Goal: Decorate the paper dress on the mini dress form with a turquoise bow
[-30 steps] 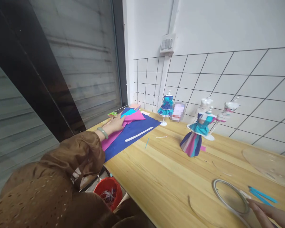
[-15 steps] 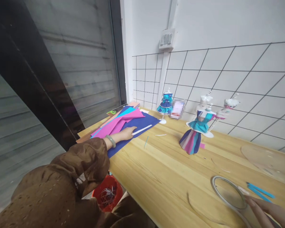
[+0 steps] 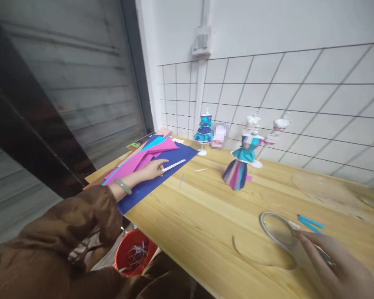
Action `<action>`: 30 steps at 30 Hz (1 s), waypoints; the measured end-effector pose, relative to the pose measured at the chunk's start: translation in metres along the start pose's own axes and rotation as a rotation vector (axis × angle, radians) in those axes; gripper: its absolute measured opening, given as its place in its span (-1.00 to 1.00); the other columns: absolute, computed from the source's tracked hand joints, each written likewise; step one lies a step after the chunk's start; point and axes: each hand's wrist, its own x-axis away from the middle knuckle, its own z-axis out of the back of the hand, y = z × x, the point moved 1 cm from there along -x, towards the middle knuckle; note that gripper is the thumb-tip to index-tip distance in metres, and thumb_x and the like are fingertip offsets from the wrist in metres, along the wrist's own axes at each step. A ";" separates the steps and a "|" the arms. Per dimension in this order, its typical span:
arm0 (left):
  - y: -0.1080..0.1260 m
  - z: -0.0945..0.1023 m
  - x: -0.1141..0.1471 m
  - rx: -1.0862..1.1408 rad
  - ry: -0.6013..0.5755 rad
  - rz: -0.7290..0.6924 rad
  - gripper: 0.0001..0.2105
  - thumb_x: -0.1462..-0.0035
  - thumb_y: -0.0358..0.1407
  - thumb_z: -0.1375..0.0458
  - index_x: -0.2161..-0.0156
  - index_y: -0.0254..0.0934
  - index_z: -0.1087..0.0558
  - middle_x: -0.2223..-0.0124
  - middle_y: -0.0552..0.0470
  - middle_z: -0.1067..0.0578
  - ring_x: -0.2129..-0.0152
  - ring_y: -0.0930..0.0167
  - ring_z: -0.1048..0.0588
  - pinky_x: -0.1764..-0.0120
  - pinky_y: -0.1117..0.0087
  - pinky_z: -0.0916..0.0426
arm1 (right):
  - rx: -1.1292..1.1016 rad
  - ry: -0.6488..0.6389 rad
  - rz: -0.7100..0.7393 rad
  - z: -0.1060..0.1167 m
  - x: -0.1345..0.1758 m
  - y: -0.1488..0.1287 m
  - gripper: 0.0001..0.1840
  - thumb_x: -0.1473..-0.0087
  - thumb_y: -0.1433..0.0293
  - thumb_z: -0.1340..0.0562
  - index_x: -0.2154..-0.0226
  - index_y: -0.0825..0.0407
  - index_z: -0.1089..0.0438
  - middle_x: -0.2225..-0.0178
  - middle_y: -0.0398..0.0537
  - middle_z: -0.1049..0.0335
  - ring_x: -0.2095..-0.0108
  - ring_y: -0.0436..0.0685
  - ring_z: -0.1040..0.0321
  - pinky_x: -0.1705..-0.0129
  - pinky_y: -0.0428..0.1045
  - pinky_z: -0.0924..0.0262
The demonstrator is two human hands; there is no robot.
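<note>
My left hand [image 3: 154,169] is closed in a pinch at the near end of a thin white strip [image 3: 176,165]. The strip lies over a navy sheet [image 3: 137,199] that looks like felt. Under and beside my wrist are folded pink [image 3: 131,164] and light blue [image 3: 154,142] sheets. At the lower right, my right hand [image 3: 336,261] pinches the edge of a narrow ring that looks like a roll of tape [image 3: 263,226]. Something dark, partly hidden, shows within that hand. A curled strand [image 3: 239,252] trails on the table near the ring.
Small dress forms stand at the back: one in a blue tiered dress [image 3: 203,132], one in a striped skirt [image 3: 236,174], and white ones behind. Light blue strips [image 3: 311,223] lie beyond my right hand. A red bin [image 3: 121,253] stands below the table edge [image 3: 174,257].
My left fingers have closed at the strip's end, and the strip has shifted slightly. The whole view has swung, so things sit further left. My right hand still has the ring.
</note>
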 end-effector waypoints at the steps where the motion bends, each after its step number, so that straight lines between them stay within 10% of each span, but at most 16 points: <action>1: 0.007 -0.001 0.004 -0.001 -0.008 -0.025 -0.46 0.01 -0.44 -0.06 -0.15 -0.30 -0.22 0.34 0.04 -0.50 0.44 0.45 -0.46 0.38 0.50 -0.31 | -0.015 -0.041 -0.019 0.000 0.000 -0.001 -0.83 -0.04 0.11 -0.14 0.37 -0.28 -0.40 0.32 -0.07 -0.52 0.32 0.23 -0.48 0.51 0.04 -0.40; 9: 0.057 -0.029 0.035 -0.291 -0.132 -0.436 -0.56 -0.18 -0.38 0.10 -0.15 -0.06 -0.24 -0.03 0.04 -0.44 0.07 0.35 -0.42 0.07 0.40 -0.26 | -0.032 -0.053 -0.037 -0.001 -0.003 -0.004 -0.73 -0.13 0.17 -0.08 0.34 -0.05 -0.41 0.31 -0.02 -0.49 0.26 0.19 -0.42 0.27 0.06 -0.33; 17: 0.073 -0.038 0.029 -0.481 -0.077 -0.563 -0.53 -0.12 -0.50 0.10 -0.12 -0.12 -0.28 0.06 -0.07 -0.46 0.09 0.32 -0.40 0.06 0.29 -0.28 | -0.047 -0.169 0.015 -0.007 -0.003 -0.004 -0.74 -0.16 0.22 -0.06 0.26 -0.05 -0.41 0.26 0.03 -0.47 0.21 0.22 -0.40 0.21 0.12 -0.31; 30: 0.168 -0.103 0.054 -0.116 -0.227 -0.982 -0.54 -0.13 -0.26 -0.09 -0.14 -0.28 -0.21 -0.01 -0.16 -0.41 0.02 0.29 -0.34 -0.05 0.22 -0.24 | -0.033 -0.310 0.080 -0.022 0.000 -0.002 -0.66 -0.13 0.25 -0.11 0.05 -0.02 -0.29 0.27 0.02 -0.45 0.19 0.21 -0.38 0.14 0.14 -0.28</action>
